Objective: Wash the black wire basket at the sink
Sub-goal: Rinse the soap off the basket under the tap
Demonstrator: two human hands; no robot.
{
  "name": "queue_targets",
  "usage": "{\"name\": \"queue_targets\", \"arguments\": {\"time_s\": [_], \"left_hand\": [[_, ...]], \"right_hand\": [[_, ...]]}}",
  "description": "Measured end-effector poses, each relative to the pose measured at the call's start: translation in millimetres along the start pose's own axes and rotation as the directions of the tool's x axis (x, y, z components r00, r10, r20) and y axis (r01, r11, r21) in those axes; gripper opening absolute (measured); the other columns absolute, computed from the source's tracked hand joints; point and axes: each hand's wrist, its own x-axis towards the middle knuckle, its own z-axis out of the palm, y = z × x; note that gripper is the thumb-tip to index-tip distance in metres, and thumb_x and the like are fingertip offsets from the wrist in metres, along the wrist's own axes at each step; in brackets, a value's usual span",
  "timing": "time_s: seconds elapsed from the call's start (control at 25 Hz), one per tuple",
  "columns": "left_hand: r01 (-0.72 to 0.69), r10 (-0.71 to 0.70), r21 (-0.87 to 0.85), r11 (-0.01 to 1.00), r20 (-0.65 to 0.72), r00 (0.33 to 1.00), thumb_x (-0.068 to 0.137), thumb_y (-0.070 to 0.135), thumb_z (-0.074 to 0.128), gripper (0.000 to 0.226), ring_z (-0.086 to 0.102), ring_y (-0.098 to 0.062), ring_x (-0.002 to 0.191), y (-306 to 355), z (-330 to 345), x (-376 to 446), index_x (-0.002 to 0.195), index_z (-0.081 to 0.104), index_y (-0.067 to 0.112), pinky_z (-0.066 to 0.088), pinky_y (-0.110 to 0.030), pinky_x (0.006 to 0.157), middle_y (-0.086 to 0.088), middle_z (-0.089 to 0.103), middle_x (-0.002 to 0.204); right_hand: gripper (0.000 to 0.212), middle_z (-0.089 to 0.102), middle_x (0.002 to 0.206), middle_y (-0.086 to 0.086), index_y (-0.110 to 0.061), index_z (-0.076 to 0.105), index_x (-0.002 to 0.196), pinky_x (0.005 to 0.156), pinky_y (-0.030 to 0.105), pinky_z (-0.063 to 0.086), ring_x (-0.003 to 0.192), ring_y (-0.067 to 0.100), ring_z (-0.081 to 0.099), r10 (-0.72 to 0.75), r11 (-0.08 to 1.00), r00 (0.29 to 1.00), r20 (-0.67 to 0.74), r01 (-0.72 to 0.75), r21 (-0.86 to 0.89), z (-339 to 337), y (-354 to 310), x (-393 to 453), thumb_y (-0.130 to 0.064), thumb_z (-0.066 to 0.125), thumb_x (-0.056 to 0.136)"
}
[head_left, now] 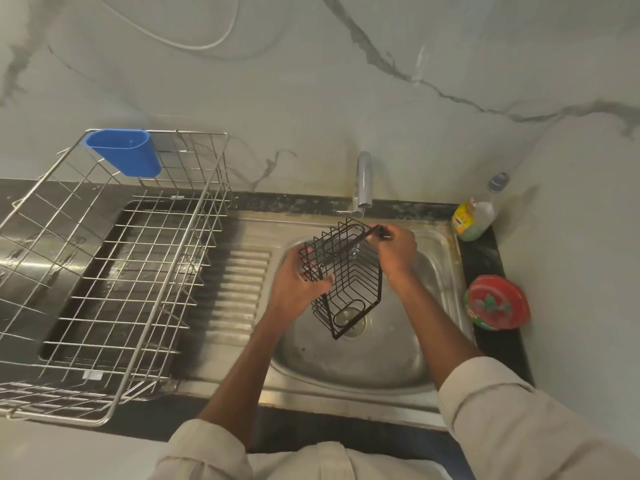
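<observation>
Both forearms reaching forward, hands (297,285) (394,249) gripping black wire basket (346,278) tilted over sink (446,244)

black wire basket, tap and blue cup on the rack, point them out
black wire basket (360,282), head view, on its side wires above the sink bowl
tap (363,178), head view, on its upright chrome spout
blue cup (128,154), head view, on its front wall

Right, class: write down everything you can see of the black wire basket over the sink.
The black wire basket is a small, deep, boxy cage of thin dark metal rods, empty. It is held tilted in the air above the steel sink bowl, its far end over the drain. The left hand grips its near rim; the right hand pinches a top corner, below the tap. No water is seen running.
</observation>
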Motion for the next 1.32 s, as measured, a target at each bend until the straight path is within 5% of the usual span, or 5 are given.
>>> {"name": "queue_targets", "arguments": {"time_s": [0.44,0.68,0.96,1.16,1.32], "left_hand": [[-0.055,0.052,0.050,0.997,0.054,0.997,0.067,0.045,0.090,0.074,0.066,-0.006,0.123,8.7,-5.1,-1.8,0.129,0.050,0.054,0.056,-0.042,0.111,0.015,0.068,0.131],[-0.064,0.063,0.015,0.998,0.071,0.996,0.066,0.044,0.090,0.080,0.068,-0.007,0.122,14.8,-2.8,-0.9,0.137,0.055,0.040,0.056,-0.043,0.111,0.015,0.070,0.129],[0.083,-0.086,-0.104,0.991,-0.030,0.996,0.071,0.037,0.093,0.070,0.070,-0.001,0.113,5.4,-7.1,-1.1,0.132,0.060,0.035,0.060,-0.044,0.103,0.013,0.074,0.121],[0.211,-0.239,-0.179,0.961,-0.157,0.958,0.079,0.037,0.094,0.061,0.066,-0.008,0.103,11.6,-2.4,-8.4,0.124,0.054,0.027,0.051,-0.020,0.084,0.008,0.068,0.111],[0.311,-0.360,-0.220,0.925,-0.235,0.903,0.073,0.052,0.094,0.076,0.063,-0.013,0.105,34.6,10.7,-13.9,0.124,0.047,0.022,0.049,-0.033,0.086,0.005,0.062,0.114]], "right_hand": [[0.022,0.077,0.103,-0.007,-0.020,0.082,0.103,0.097,0.043,0.057,0.100,0.011,0.069,-0.020,0.999,0.991,-0.129,0.025,0.038,-11.2,-2.5,-12.2,-0.009,0.083,0.084],[0.024,0.075,0.099,-0.013,-0.024,0.082,0.103,0.096,0.044,0.057,0.101,0.011,0.069,-0.004,0.997,0.992,-0.130,0.014,0.078,-18.6,-2.9,-15.0,-0.012,0.084,0.082],[0.031,0.068,0.109,-0.017,-0.023,0.075,0.119,0.076,0.014,0.048,0.096,-0.006,0.060,-0.008,0.998,0.992,0.125,0.000,0.066,-14.5,-7.7,-9.9,-0.004,0.069,0.095],[0.047,0.065,0.139,0.005,-0.015,0.060,0.141,0.099,0.032,0.054,0.126,0.022,0.061,0.219,0.975,0.973,0.074,-0.216,-0.050,-1.6,52.4,-30.6,-0.002,0.057,0.097],[0.047,0.065,0.130,0.016,-0.013,0.049,0.142,0.088,0.048,0.060,0.109,0.034,0.067,0.530,0.831,0.816,0.232,-0.554,0.049,20.5,92.1,-61.0,-0.008,0.059,0.096]]}}
